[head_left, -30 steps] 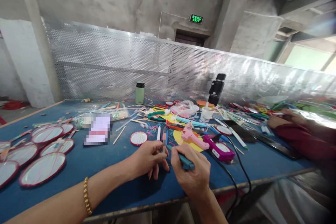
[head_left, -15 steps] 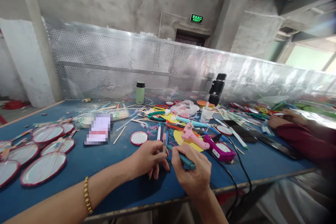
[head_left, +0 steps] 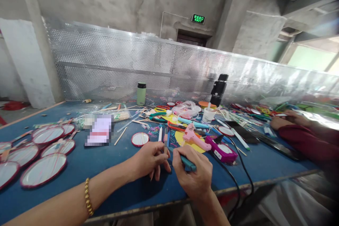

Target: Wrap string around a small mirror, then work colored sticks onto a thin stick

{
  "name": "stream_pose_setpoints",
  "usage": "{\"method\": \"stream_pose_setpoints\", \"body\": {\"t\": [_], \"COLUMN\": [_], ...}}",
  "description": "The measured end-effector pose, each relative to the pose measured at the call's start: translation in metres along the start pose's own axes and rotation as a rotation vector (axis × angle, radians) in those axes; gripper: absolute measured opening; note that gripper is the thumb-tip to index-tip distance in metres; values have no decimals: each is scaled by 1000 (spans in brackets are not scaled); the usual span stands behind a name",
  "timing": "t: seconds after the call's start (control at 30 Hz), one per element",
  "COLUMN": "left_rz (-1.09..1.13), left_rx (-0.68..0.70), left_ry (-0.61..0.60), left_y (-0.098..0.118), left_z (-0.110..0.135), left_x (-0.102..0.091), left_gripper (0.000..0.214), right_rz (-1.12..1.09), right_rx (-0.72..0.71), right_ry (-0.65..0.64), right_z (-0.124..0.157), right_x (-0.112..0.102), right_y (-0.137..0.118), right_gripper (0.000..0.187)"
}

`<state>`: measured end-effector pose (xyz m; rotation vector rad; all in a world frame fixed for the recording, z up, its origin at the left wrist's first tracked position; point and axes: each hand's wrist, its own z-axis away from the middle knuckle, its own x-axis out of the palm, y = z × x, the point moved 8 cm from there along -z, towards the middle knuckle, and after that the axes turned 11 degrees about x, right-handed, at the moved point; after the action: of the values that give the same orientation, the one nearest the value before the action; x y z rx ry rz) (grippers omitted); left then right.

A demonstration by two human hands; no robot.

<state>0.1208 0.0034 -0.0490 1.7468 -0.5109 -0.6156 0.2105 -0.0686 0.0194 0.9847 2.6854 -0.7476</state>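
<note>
The blue tabletop (head_left: 119,167) is crowded around a pink glue gun (head_left: 192,134), which lies partly over a yellow disc (head_left: 180,137). Nearer than the glue gun, the person's left hand (head_left: 152,159) pinches a flat stick (head_left: 166,144) upright between thumb and fingers; the right hand (head_left: 194,171) is closed round a teal pen-like tool (head_left: 187,162), its tip beside the stick — whether they touch I cannot tell.

Just right of the glue gun sits a purple box (head_left: 224,152); well to its left are a phone (head_left: 99,130) with a blurred-out screen and a cluster of red-rimmed discs (head_left: 43,171). Behind it stand a white cup (head_left: 208,116), a black flask (head_left: 219,88) and, further left, a green tumbler (head_left: 141,96). Far to its right rests a co-worker's maroon sleeve (head_left: 299,139).

Beyond the glue gun, a perforated metal screen (head_left: 119,53) spans the table's back — then a bare concrete wall (head_left: 106,3), a dark doorway (head_left: 192,39) and a lit green exit sign (head_left: 198,19).
</note>
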Motion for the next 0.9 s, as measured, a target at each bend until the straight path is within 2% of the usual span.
{"method": "stream_pose_setpoints", "body": {"t": [0.9], "left_rz": [-8], "left_rx": [-8], "left_ry": [4], "left_y": [0], "left_z": [0], "left_x": [0], "left_gripper": [23], "right_rz": [16], "right_rx": [-7], "right_ry": [-5], "right_z": [0], "right_x": [0], "right_y": [-1], "right_gripper": [12]}}
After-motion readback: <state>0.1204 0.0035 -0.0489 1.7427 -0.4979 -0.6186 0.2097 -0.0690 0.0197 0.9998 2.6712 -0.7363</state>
